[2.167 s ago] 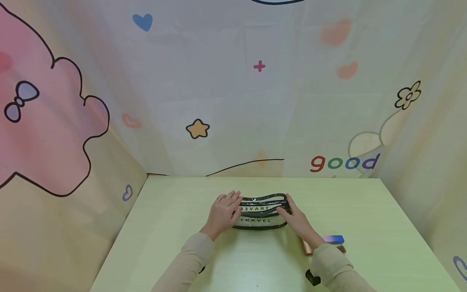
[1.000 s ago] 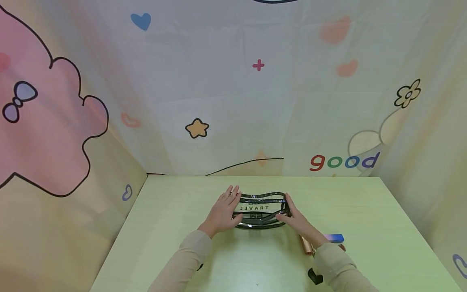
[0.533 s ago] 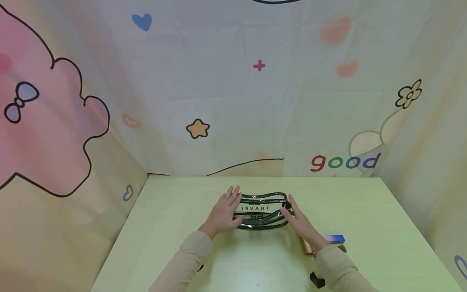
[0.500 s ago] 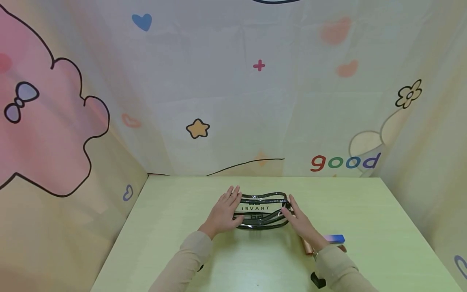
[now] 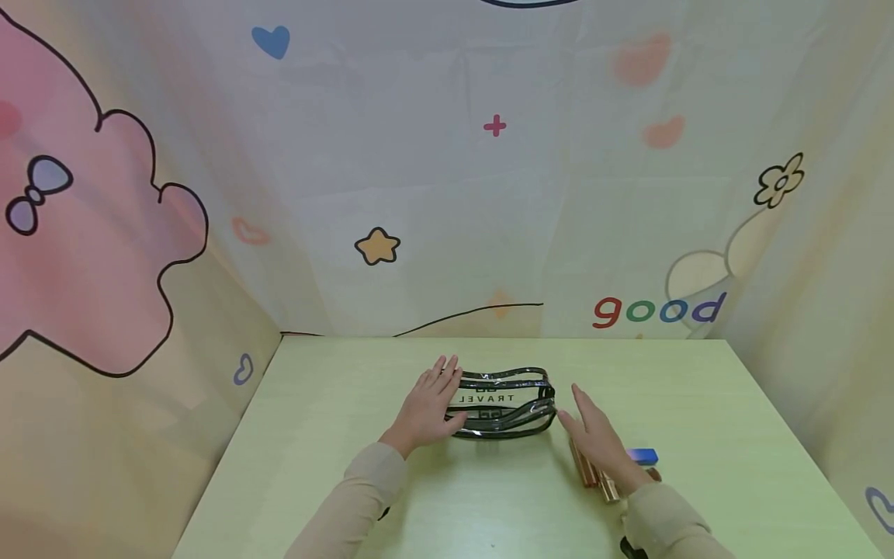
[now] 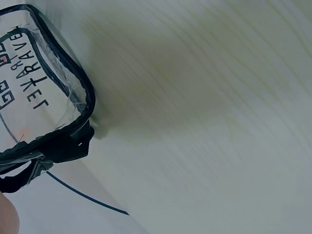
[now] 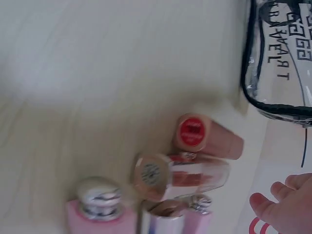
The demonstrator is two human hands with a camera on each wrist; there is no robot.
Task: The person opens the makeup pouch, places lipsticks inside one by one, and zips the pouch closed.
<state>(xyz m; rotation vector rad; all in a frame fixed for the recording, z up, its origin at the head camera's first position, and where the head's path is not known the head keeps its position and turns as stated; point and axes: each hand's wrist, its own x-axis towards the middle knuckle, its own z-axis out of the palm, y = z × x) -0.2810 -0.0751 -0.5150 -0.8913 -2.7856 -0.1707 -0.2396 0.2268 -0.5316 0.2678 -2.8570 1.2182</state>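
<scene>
A clear pouch with black piping and the print TRAVEL [image 5: 487, 398] stands near the table's middle. My left hand [image 5: 426, 404] rests against its left end, fingers straight and spread, thumb toward the front. The left wrist view shows the pouch's end [image 6: 34, 78] and only a sliver of a hand. To the right of the pouch, a small gap away, is my right hand [image 5: 597, 442], fingers extended and holding nothing. In the right wrist view its fingertips [image 7: 287, 202] stand clear of the pouch. Below that hand lie lipstick-like tubes [image 5: 583, 464], partly hidden by hand and sleeve.
The right wrist view shows a red-ended tube [image 7: 209, 137], a clear-walled tube [image 7: 183, 175] and a pink item with a silver cap [image 7: 100, 209]. A blue-violet box [image 5: 642, 456] lies right of my right wrist. A printed curtain [image 5: 433, 171] backs the table [image 5: 335, 373].
My right hand has let go of the pouch's right end and moved right, uncovering that end and more of the tubes. The pouch tilted back earlier; my left hand stays at its left end.
</scene>
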